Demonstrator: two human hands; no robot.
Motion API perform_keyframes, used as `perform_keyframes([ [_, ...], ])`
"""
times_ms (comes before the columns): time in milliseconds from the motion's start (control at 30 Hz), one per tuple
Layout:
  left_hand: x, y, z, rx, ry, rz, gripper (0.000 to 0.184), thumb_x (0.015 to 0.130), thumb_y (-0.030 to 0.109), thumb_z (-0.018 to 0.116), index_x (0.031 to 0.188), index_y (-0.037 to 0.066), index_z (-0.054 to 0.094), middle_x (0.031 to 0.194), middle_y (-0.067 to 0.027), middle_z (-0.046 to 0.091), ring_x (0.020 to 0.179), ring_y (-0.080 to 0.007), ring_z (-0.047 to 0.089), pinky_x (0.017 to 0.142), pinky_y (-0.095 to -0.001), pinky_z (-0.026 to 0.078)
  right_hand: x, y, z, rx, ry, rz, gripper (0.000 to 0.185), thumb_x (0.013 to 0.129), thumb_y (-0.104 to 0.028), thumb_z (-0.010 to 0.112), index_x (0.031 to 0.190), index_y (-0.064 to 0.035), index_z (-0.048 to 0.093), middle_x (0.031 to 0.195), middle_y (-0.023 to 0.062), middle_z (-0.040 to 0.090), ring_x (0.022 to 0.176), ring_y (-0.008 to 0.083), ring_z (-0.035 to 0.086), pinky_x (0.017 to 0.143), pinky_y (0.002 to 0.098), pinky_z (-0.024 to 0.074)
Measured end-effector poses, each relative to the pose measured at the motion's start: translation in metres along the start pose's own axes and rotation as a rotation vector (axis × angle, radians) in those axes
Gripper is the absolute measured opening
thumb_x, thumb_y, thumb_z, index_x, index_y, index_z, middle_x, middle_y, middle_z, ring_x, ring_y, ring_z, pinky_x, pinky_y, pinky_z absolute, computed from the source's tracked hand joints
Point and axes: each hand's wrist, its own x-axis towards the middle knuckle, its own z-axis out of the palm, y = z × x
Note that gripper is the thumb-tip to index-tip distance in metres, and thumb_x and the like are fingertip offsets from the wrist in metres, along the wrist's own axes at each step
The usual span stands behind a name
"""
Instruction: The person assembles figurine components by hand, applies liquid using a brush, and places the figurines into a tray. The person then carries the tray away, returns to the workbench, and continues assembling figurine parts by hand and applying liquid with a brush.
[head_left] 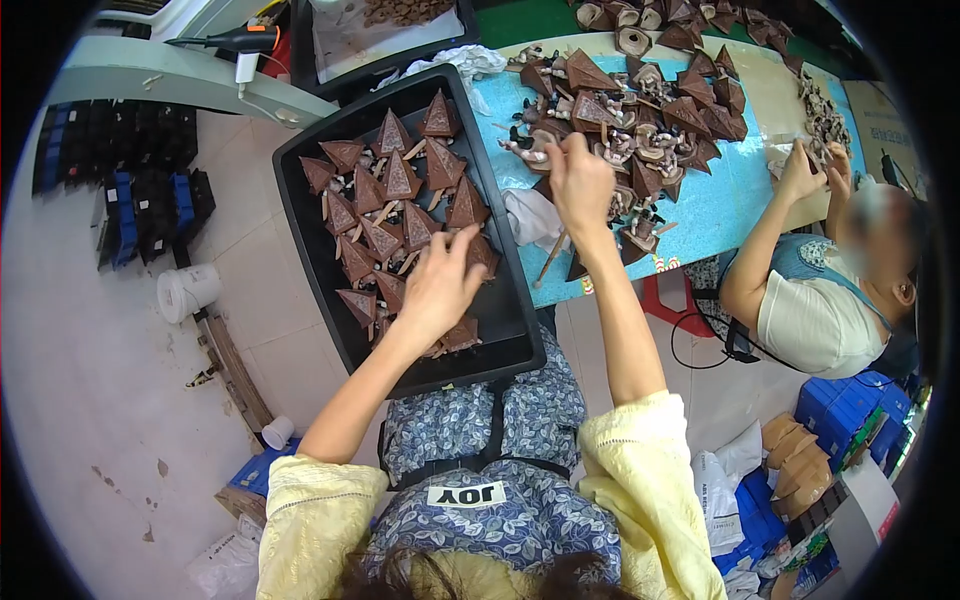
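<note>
My left hand (pixel 440 278) is over the black tray (pixel 312 262), its thumb and fingers around a brown pointed piece (pixel 484 257) near the tray's right side. Rows of similar brown pyramid-like pieces (pixel 400 178), with light sticks showing between them, fill much of this tray. Above the blue table, my right hand (pixel 582 187) has its fingers pinched together; what they hold is hidden. A small pale-and-dark figure (pixel 528 152) lies close to those fingertips. Around and beyond it spreads a heap of brown pointed pieces (pixel 592 110) and small pale parts.
A crumpled white cloth (pixel 532 217) and a thin stick (pixel 550 260) lie near the front edge of the blue table (pixel 492 110). Another dark tray (pixel 305 45) stands behind mine. At right, a co-worker (pixel 825 290) handles small parts. Blue crates (pixel 838 418) stand at lower right.
</note>
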Motion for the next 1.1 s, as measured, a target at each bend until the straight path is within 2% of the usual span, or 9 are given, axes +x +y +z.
perform_keyframes([
  [100,0.009,0.006,-0.037,-0.637,0.167,-0.140,0.030,0.095,0.022,0.054,0.118,0.003,0.059,0.112,-0.0208,0.060,0.099,-0.0304,0.063,0.086,-0.0425,0.050,-0.012,-0.023,-0.058,0.402,0.149,-0.218,0.013,0.079,-0.004,0.071,0.088,-0.0013,0.062,0.067,0.0104,0.061,0.058,0.0238,0.058,0.051,0.0334,0.0443],
  [233,0.027,0.031,-0.075,-1.788,-0.425,-0.212,0.063,0.098,0.053,0.036,0.130,0.001,0.049,0.121,-0.0146,0.059,0.108,-0.0229,0.060,0.097,-0.0381,0.045,-0.042,-0.050,-0.102,0.563,0.047,-0.509,0.037,0.066,0.002,0.077,0.100,-0.0029,0.066,0.079,0.0085,0.064,0.067,0.0236,0.059,0.056,0.0335,0.0472],
  [367,0.020,0.060,-0.075,-1.568,-0.268,-0.125,0.037,0.101,0.029,0.046,0.127,0.003,0.050,0.118,-0.0124,0.061,0.108,-0.0168,0.059,0.094,-0.0317,0.046,-0.078,-0.072,-0.111,0.743,0.129,-0.021,0.037,0.076,0.005,0.071,0.112,0.0017,0.059,0.090,0.0104,0.064,0.074,0.0191,0.061,0.067,0.0295,0.0510],
  [467,0.011,0.070,-0.070,-1.616,-0.021,-0.130,0.037,0.102,0.032,0.042,0.123,0.003,0.050,0.116,-0.0136,0.062,0.109,-0.0182,0.058,0.095,-0.0334,0.045,-0.103,-0.077,-0.119,1.082,0.072,0.395,0.038,0.087,0.000,0.064,0.122,0.0042,0.049,0.105,0.0109,0.061,0.087,0.0127,0.060,0.074,0.0277,0.0523],
  [567,0.006,0.071,-0.068,-1.709,-0.127,-0.184,0.038,0.103,0.033,0.037,0.124,0.004,0.050,0.123,-0.0168,0.058,0.110,-0.0203,0.058,0.097,-0.0359,0.045,-0.113,-0.095,-0.127,1.645,-0.222,0.685,0.031,0.090,-0.001,0.061,0.118,0.0044,0.051,0.108,0.0102,0.060,0.090,0.0108,0.059,0.079,0.0242,0.0500],
  [700,0.003,0.070,-0.067,-1.829,-0.256,-0.311,0.042,0.103,0.037,0.031,0.124,0.006,0.050,0.130,-0.0209,0.054,0.112,-0.0250,0.057,0.098,-0.0387,0.044,-0.113,-0.104,-0.134,1.323,-0.136,0.627,0.031,0.086,-0.001,0.066,0.114,0.0053,0.054,0.097,0.0062,0.064,0.082,0.0084,0.059,0.072,0.0233,0.0493],
  [800,0.003,0.067,-0.065,-1.952,-0.352,-0.348,0.044,0.103,0.040,0.030,0.127,0.007,0.047,0.131,-0.0215,0.052,0.114,-0.0285,0.056,0.096,-0.0409,0.046,-0.107,-0.102,-0.141,0.685,-0.040,0.072,0.039,0.068,0.007,0.070,0.105,0.0006,0.062,0.096,0.0101,0.063,0.080,0.0197,0.059,0.070,0.0312,0.0485],
  [900,-0.001,0.075,-0.069,-1.945,-0.305,-0.214,0.042,0.102,0.040,0.032,0.137,0.018,0.037,0.128,-0.0206,0.053,0.116,-0.0355,0.054,0.094,-0.0471,0.050,-0.106,-0.101,-0.147,0.440,0.007,-0.125,0.044,0.065,0.010,0.069,0.108,0.0034,0.058,0.099,0.0123,0.065,0.083,0.0251,0.061,0.074,0.0315,0.0470],
  [1100,-0.009,0.072,-0.057,-2.117,-0.341,-0.157,0.030,0.101,0.035,0.035,0.124,0.018,0.044,0.115,-0.0193,0.058,0.116,-0.0445,0.053,0.096,-0.0551,0.048,-0.121,-0.110,-0.137,0.627,0.185,-0.072,0.046,0.062,0.014,0.071,0.104,0.0012,0.058,0.099,0.0134,0.066,0.083,0.0254,0.060,0.072,0.0327,0.0481],
])
